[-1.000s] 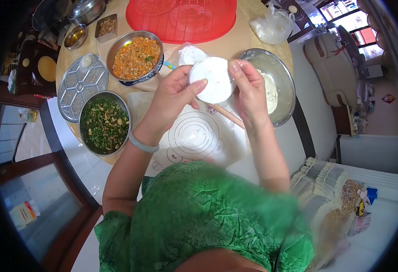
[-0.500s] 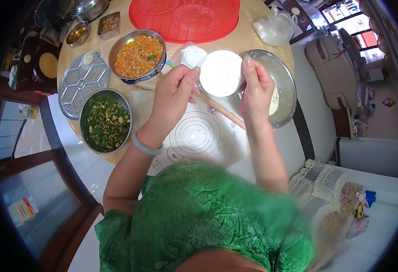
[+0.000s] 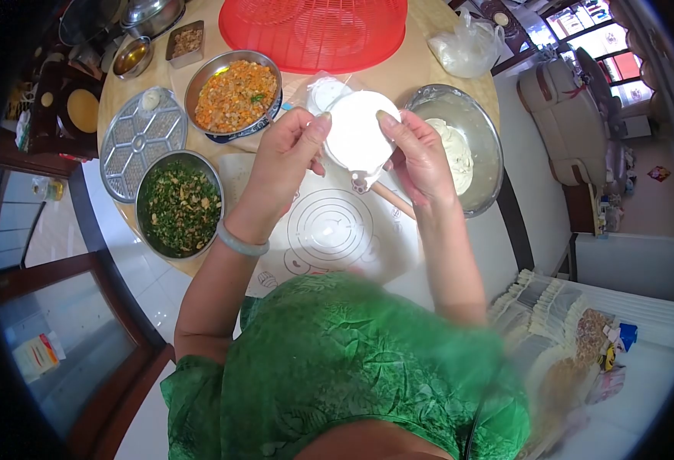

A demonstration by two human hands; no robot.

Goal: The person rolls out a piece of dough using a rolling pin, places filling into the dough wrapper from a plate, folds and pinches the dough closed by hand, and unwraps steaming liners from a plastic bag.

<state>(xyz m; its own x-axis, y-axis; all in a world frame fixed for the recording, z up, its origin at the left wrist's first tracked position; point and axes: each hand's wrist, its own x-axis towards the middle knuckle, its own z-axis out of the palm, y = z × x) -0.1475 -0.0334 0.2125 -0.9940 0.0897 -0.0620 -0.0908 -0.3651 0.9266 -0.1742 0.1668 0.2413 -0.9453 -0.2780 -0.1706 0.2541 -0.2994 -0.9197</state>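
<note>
While the left hand (image 3: 287, 153) and right hand (image 3: 425, 157) pinch its sides, grips closed, the round, thin white sheet (image 3: 357, 130) faces upward, drooping edge pointing near.

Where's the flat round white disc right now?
In the head view, the flat round white disc is at upper centre, held between the left hand and right hand, left of the silver round metal bowl.

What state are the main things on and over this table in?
White disc: held up
Left hand: gripping the disc
Right hand: gripping the disc
Chopped greens: uncovered
Orange mixture: uncovered
Dough bowl: uncovered, partly filled
Rolling pin: lying down, partly hidden
Printed mat: spread flat
Plastic bag: crumpled
</note>
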